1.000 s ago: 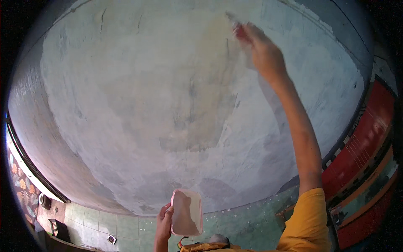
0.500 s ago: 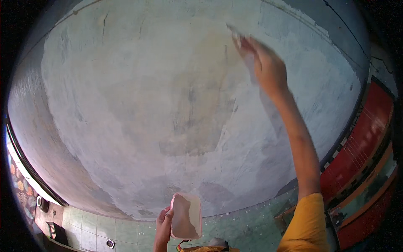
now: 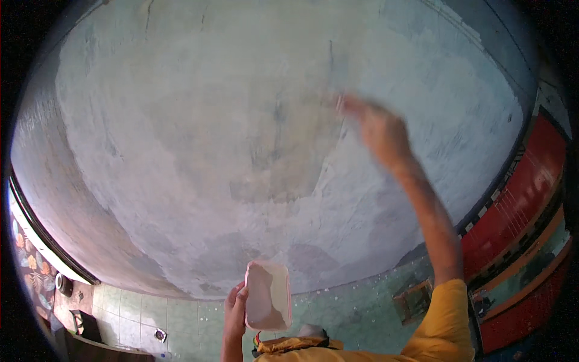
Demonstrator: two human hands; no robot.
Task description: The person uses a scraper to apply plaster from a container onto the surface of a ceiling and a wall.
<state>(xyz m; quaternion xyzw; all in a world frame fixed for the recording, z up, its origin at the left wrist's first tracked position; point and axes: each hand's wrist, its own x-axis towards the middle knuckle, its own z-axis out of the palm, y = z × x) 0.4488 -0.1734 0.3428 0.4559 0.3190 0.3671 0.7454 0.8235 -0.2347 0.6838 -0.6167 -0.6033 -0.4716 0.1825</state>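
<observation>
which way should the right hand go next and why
Probably down and to the left, over the darker patch on the wall: the right hand is up and to the right of it, and the patch looks greyer than the surface around. The left hand holds a tub of pale paste below. What the right fingers hold is too blurred to tell.

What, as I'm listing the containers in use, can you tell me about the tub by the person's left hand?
The tub is open-topped and roughly rectangular, with rounded corners, a pink rim and a pale inside; it looks like plastic. A smooth pinkish-grey layer, seemingly paste, covers its left side and near end, leaving the right side bare. The left hand grips its left edge, holding it above the tiled floor, its opening facing the camera. Its underside is hidden.
</observation>
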